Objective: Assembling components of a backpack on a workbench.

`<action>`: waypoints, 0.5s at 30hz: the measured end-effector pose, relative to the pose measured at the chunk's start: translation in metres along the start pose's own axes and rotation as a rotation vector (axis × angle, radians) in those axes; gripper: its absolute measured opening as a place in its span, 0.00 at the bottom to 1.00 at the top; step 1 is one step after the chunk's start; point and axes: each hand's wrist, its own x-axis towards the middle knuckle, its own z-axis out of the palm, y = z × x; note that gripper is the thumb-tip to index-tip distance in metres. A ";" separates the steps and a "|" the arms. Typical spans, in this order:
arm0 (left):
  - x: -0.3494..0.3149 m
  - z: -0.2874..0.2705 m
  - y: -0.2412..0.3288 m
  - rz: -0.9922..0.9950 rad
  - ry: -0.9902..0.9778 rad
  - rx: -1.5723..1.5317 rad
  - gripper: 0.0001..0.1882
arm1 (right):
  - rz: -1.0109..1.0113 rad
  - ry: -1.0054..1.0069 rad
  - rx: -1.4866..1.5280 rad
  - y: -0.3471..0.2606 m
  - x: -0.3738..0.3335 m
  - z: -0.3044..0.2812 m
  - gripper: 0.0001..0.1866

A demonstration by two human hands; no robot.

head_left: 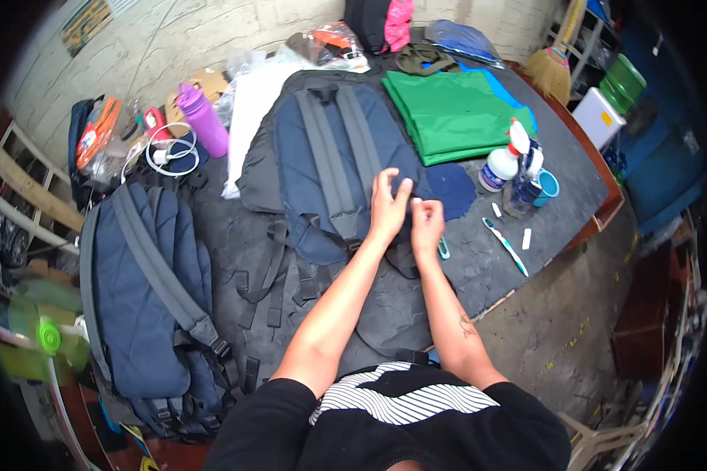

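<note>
A dark blue backpack with grey padded straps lies on the dark table, its strap side up. My left hand is over its lower right part, thumb and fingers apart. Just to the right, at the bag's side edge, my right hand is closed with the fingertips together; what it pinches is too small to make out. A teal loop shows beside my right wrist; whether the hand holds it I cannot tell. Black webbing straps hang from the bag's lower end.
A second blue backpack stands at the left. Folded green fabric, a spray bottle, a teal cup and a toothbrush lie to the right. A purple bottle and a white cable are at the back left.
</note>
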 end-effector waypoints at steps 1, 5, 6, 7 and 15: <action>-0.001 -0.015 0.025 0.166 0.006 0.113 0.15 | -0.022 0.033 0.030 -0.009 -0.001 -0.006 0.15; 0.006 -0.103 0.056 0.214 0.164 0.264 0.15 | -0.178 -0.122 0.108 -0.073 -0.035 -0.006 0.13; 0.009 -0.122 0.046 0.171 0.177 0.405 0.24 | -0.293 -0.242 0.121 -0.084 -0.050 0.003 0.13; 0.010 -0.139 0.031 0.082 0.104 0.483 0.29 | -0.353 -0.424 0.109 -0.088 -0.065 0.014 0.15; 0.005 -0.184 -0.007 -0.147 -0.145 0.377 0.47 | -0.607 -0.583 -0.380 -0.078 -0.098 0.077 0.15</action>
